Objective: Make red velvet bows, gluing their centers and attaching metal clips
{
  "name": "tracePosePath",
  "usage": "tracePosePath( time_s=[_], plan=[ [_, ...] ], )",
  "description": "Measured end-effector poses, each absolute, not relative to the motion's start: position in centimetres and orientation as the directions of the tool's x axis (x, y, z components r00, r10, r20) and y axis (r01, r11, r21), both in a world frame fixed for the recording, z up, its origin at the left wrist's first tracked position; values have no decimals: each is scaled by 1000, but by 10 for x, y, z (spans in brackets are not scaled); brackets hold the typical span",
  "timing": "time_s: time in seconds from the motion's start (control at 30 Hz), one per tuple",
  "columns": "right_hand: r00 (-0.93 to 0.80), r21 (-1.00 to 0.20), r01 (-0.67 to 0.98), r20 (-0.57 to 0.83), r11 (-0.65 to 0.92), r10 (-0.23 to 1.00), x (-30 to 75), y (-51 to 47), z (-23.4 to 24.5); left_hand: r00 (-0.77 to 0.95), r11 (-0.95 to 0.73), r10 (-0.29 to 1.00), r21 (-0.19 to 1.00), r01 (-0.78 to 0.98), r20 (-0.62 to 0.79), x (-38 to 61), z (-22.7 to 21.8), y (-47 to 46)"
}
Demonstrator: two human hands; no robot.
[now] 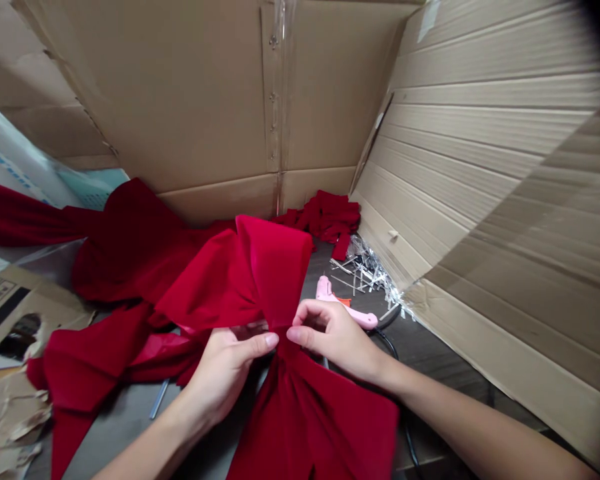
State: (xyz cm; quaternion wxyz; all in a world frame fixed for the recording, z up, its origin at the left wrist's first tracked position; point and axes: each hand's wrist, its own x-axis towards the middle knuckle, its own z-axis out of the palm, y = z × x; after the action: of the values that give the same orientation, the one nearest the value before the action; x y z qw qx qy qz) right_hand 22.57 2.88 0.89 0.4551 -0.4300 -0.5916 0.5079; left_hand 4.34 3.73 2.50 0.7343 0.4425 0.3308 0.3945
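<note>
A large red fabric bow (280,267) stands gathered at its narrow middle, with a loop above and tails spreading down below. My left hand (230,367) grips the gathered knot from the left, thumb on top and fingers behind the cloth. From the right, my right hand (333,333) pinches at the same knot, its thumb and forefinger close together at the band. Just beyond my right hand lies a pink glue gun (363,319) with an orange trigger, partly hidden by that hand.
More red fabric (130,247) is heaped at the left, and red strips (330,217) are piled at the back. Silvery twist ties (367,267) lie beside the right cardboard wall (480,153). A clear glue stick (159,399) and torn cardboard (15,407) are at lower left.
</note>
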Motion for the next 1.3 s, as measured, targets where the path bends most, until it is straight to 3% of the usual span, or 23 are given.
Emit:
tracePosePath(
  time_s=[0.33,0.43,0.53,0.77,0.93,1.17,1.3],
  plan=[
    [-282,-989,-136,95,58,955,220,29,-2,576,353,790,924,-149,-209,43,27,41],
    [-293,-987,-157,59,13,954,218,29,-4,533,351,826,907,-233,-183,46,23,39],
    [-289,-990,-140,55,14,956,217,28,-4,459,395,854,880,-263,-246,49,21,36],
    [-273,-969,-147,231,196,934,216,24,-1,385,462,858,839,-287,-340,50,23,33],
    [-279,-961,-229,219,157,935,213,21,-1,315,473,869,825,-310,-381,53,20,29],
    [-214,-981,-47,194,188,958,206,14,1,310,422,896,830,-365,-319,58,21,24],
    [-195,-985,-64,169,160,966,209,18,0,333,379,900,882,-280,-281,56,19,28]
  ],
)
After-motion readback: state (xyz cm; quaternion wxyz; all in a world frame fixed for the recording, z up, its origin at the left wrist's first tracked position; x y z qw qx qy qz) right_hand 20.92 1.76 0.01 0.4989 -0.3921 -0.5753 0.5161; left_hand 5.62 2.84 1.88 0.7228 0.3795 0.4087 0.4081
